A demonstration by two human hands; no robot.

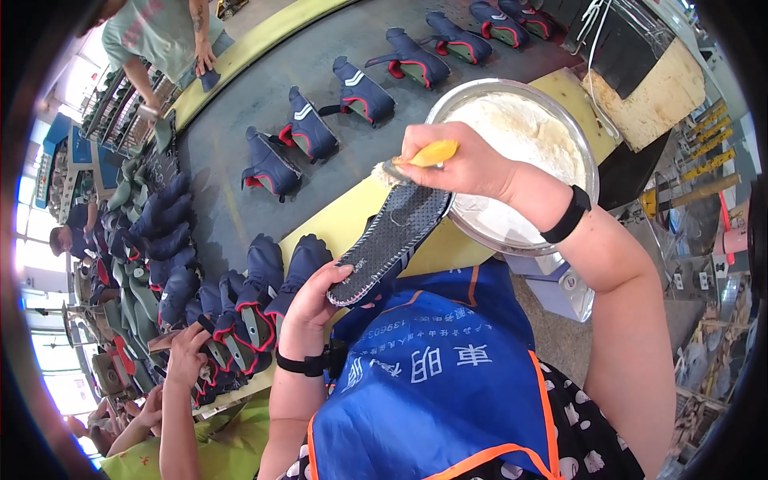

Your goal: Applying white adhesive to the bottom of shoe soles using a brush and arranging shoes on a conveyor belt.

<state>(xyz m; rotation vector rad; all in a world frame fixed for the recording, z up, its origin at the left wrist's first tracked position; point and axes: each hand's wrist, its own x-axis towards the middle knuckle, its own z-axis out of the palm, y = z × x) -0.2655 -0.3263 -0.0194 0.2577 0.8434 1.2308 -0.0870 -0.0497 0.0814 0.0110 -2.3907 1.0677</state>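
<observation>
My left hand (318, 293) grips one end of a dark shoe upper (382, 244), turned so its black bottom, edged with white stitching, faces up. My right hand (460, 160) is closed around the yellow handle of a brush (436, 153). The pale bristles touch, or almost touch, the far end of the bottom. Just beyond and to the right of this hand sits a large metal bowl (594, 152) holding a white, pasty substance (524, 136). Black bands circle both my wrists, and a blue apron (432, 376) lies below the shoe.
Several navy shoe uppers with red trim (364, 94) stand in a row on a dark conveyor belt (232, 104) with yellow edges. More shoes (260, 300) crowd the left. A co-worker's hand (189, 346) is among them; another person (164, 40) stands across the belt.
</observation>
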